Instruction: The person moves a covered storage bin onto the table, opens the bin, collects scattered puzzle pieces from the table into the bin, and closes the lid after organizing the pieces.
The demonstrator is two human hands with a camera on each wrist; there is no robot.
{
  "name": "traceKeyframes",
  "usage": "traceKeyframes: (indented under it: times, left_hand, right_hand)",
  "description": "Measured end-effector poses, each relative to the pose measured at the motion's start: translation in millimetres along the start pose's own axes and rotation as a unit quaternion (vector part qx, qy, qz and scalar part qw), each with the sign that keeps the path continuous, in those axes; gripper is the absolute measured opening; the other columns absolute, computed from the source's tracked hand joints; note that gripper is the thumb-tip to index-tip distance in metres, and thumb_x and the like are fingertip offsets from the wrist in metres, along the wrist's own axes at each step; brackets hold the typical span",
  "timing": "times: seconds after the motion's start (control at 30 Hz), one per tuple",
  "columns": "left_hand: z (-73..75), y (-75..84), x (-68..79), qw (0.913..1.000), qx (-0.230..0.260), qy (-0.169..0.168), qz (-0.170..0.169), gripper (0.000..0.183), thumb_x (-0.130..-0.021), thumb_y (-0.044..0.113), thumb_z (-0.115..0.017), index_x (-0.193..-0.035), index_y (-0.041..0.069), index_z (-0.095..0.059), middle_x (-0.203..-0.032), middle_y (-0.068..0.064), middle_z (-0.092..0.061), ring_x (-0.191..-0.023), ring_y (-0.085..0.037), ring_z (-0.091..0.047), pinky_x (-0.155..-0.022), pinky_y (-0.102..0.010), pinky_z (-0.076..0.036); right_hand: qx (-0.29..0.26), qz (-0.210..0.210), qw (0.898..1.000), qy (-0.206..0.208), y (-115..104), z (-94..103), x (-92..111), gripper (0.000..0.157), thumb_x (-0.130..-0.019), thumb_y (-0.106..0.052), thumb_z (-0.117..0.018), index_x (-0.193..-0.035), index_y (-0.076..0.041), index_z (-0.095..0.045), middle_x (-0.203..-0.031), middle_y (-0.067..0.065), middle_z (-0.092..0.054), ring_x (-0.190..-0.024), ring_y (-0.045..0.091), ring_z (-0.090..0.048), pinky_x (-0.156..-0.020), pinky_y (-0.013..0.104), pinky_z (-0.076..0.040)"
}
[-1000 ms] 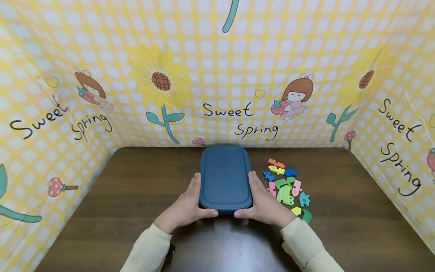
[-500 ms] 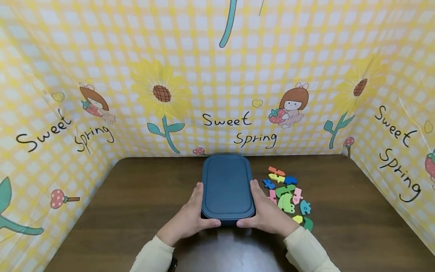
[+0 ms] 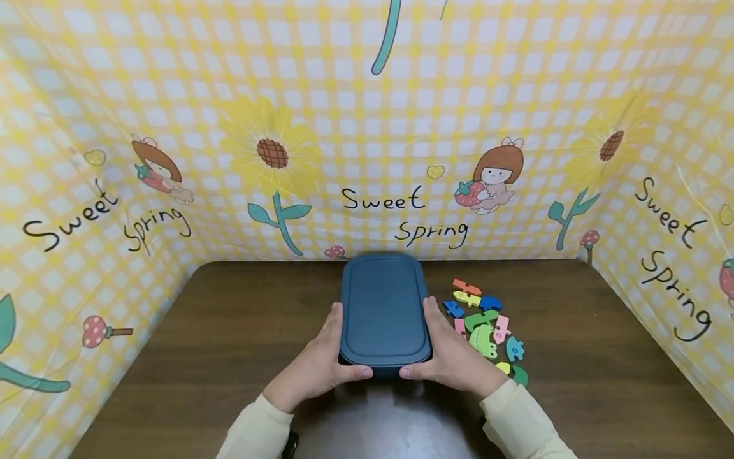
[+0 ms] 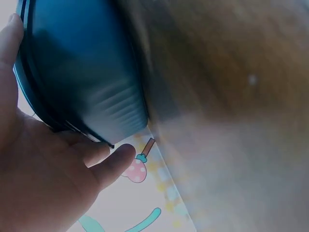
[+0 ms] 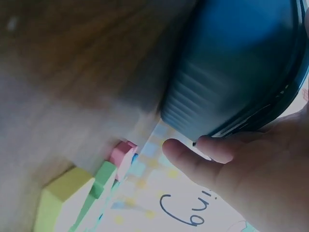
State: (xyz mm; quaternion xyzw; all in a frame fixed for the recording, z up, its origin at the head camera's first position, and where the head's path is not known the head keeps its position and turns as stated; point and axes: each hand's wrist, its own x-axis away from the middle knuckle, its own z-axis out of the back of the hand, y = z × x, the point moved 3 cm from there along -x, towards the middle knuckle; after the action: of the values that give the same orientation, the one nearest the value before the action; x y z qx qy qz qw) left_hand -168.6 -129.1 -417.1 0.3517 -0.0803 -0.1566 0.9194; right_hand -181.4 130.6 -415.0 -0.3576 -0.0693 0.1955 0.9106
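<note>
A dark blue lidded storage box (image 3: 385,306) with rounded corners stands lengthwise near the table's back edge, its lid on. My left hand (image 3: 318,357) grips its near left corner, fingers along the side and thumb on the front. On the opposite side my right hand (image 3: 453,354) holds the near right corner the same way, thumb in front. The left wrist view shows the box's ribbed side wall (image 4: 91,72) beneath the lid rim, with fingers at the rim. A matching wall (image 5: 231,67) appears beside my fingers in the right wrist view. What is inside the box is hidden.
Right of the box lie several coloured puzzle pieces, among them a green frog head (image 3: 483,342), an orange piece (image 3: 467,286) and a teal piece (image 3: 515,348). My right forearm passes close by them. Checked yellow cloth (image 3: 378,127) walls the brown table (image 3: 201,344) at back and sides.
The head view tilts, so the whole scene sits a little lower than one second ago. Both hands keep their hold, and the box keeps its place on the table.
</note>
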Motion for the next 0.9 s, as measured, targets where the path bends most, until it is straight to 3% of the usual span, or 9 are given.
traceKeyframes:
  times: [0.7, 0.9]
  left_hand:
    - [17.8, 6.5, 7.2, 0.9999, 0.000, 0.010, -0.004, 0.134, -0.078, 0.065, -0.078, -0.161, 0.007, 0.009, -0.167, -0.010, 0.007, -0.152, -0.025, -0.005, -0.117, -0.048, -0.021]
    - [22.4, 5.1, 9.5, 0.9999, -0.005, 0.015, -0.003, 0.134, -0.077, 0.066, -0.078, -0.161, 0.008, 0.010, -0.167, -0.009, 0.007, -0.152, -0.025, -0.006, -0.118, -0.047, -0.021]
  right_hand:
    - [0.017, 0.013, 1.000, 0.006, -18.8, 7.6, -0.5, 0.138, -0.071, -0.072, -0.079, -0.162, -0.008, 0.003, -0.168, 0.012, 0.004, -0.152, 0.033, -0.012, -0.110, 0.054, -0.034]
    - [0.033, 0.022, 0.999, 0.012, -25.3, 8.8, -2.3, 0.139, -0.070, -0.075, -0.077, -0.162, -0.007, 0.001, -0.168, 0.012, 0.003, -0.153, 0.032, -0.008, -0.113, 0.057, -0.027]
